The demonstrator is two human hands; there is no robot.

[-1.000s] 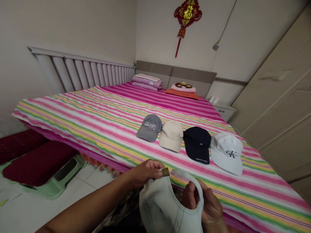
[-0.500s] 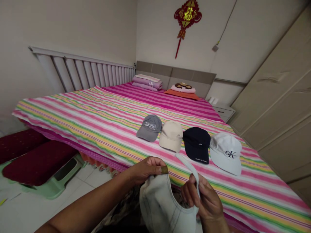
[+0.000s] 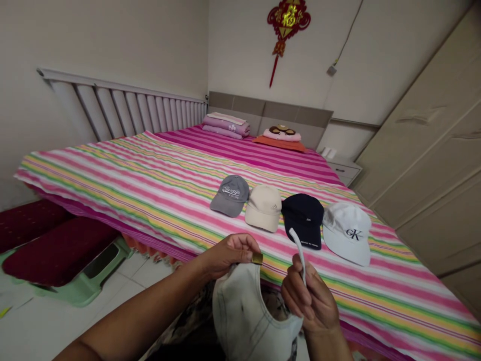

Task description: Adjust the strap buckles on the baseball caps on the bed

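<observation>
Close in front of me I hold a pale baseball cap (image 3: 240,311) with its back opening facing up. My left hand (image 3: 235,253) pinches the cap's back edge beside a brass-coloured buckle (image 3: 257,257). The cap's loose strap (image 3: 296,240) stands up from my right hand (image 3: 311,296), whose fingers are closed round it; its tip is apart from the buckle. Beyond my hands a row of caps lies on the bed: a grey cap (image 3: 230,195), a beige cap (image 3: 263,208), a navy cap (image 3: 303,220) and a white cap (image 3: 347,233) with dark letters.
The bed (image 3: 124,175) has a striped cover. Folded purple bedding (image 3: 225,125) and an orange pillow (image 3: 278,144) lie by the headboard (image 3: 244,108). Maroon-topped stools (image 3: 63,250) stand at the left, a radiator (image 3: 131,105) behind. A wardrobe (image 3: 424,150) rises at the right.
My right hand has moved slightly left and up, and the strap now points more upright, its tip shifted right. My left hand has risen a little with the buckle.
</observation>
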